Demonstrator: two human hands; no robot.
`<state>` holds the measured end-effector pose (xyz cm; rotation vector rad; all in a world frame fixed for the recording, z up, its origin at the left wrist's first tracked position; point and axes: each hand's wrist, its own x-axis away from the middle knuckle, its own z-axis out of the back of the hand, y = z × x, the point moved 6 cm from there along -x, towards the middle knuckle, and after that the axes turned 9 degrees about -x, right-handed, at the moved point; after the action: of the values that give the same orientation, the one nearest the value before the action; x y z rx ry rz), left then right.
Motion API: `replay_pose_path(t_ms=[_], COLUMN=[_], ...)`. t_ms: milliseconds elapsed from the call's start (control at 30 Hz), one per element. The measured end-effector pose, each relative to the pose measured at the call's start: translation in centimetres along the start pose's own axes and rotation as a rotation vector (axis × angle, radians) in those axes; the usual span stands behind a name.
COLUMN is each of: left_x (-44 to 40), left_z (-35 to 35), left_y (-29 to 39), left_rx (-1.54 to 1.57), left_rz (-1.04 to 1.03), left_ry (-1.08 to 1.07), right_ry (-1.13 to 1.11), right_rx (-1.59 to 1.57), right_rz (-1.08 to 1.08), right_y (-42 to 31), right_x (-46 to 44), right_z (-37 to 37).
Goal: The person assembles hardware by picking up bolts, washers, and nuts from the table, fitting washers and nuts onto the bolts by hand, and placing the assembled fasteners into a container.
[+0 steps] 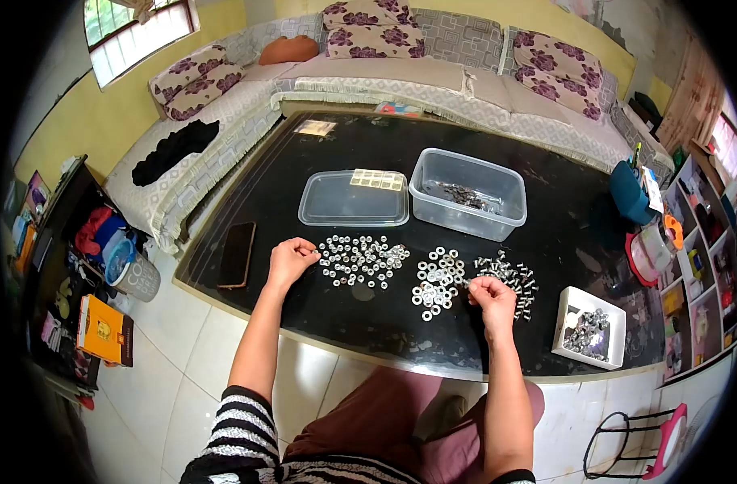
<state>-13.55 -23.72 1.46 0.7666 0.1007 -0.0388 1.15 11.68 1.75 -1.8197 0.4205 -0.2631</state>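
My left hand (294, 262) is at the left edge of a spread of small metal nuts (359, 260), its thumb and forefinger pinched together. Whatever is between those fingertips is too small to make out. To the right, my right hand (493, 298) is also pinched, its fingertips between a cluster of flat washers (438, 284) and a heap of short screws (520, 282). A tiny object may be in that pinch, but I cannot tell its kind. Part of the screw heap is hidden behind the right hand.
On the black table (368, 323) are a clear plastic tub (468, 219) with small metal parts inside, its lid (336, 206), a phone (238, 255) and a white box (613, 316) of shiny hardware. A blue-green container (633, 194) stands at the right edge. A sofa (384, 77) runs behind.
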Motion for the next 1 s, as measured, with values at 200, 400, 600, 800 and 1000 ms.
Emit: replay_pose_path(t_ms=[200,400,600,800,1000], left_x=[1.3,6.7,10.2,10.9,10.4], left_z=[0.4,-8.1,-14.4,-15.5,-16.1], left_y=[3.1,12.4,18.1,19.9,19.5], left_rx=[0.051,0.582,0.743,0.796,0.769], left_rz=[-0.206,-0.263,-0.266,-0.251,-0.229], left_ry=[0.124,-0.538,-0.796,-0.853,-0.784], right_ry=[-0.004,-0.044,-0.073,-0.066,0.055], right_rx=[0.018,0.000,0.030,0.082,0.158], right_rz=[-0.003,-0.010,-0.023,-0.025,0.042], right_y=[-0.2,0.0,-0.5,-1.2,-2.8], right_x=[0.4,0.8,1.5,2.0,1.9], right_z=[-0.1,-0.2,0.0,1.0,3.8])
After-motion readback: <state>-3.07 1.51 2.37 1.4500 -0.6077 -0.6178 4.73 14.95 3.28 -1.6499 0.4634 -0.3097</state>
